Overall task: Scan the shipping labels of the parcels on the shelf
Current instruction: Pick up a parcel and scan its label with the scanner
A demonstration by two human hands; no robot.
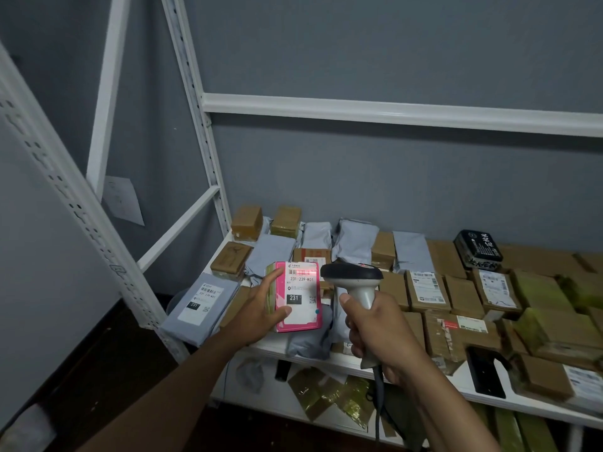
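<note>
1. Grey walls back a white metal shelf (326,355) loaded with parcels: brown cartons, grey mailer bags and a black packet (478,248) at 2 o'clock.
2. Left hand (261,308): fingers and thumb are curled round a pink parcel (298,296), gripping its left edge. The parcel is held upright above the shelf front, near frame centre, label side toward the camera.
3. Shipping label (301,290): white, covers most of the parcel face. It reads "231-239-K01", with a black block marked "231". A red scan line lies across the barcode at the label's top.
4. Right hand (375,327): fingers are wrapped fully round the handle of a barcode scanner (354,282), thumb up along the grip. The dark scanner head sits just beside the parcel, at its 3 o'clock, and points toward the label. A cable hangs from the handle base.
5. Grey mailer bag (204,306): lies at 9 o'clock of the held parcel on the shelf's left front corner, bearing a similar "231" label.
6. Black phone-like device (484,371): lies flat near the shelf front edge at 4 o'clock.
</note>
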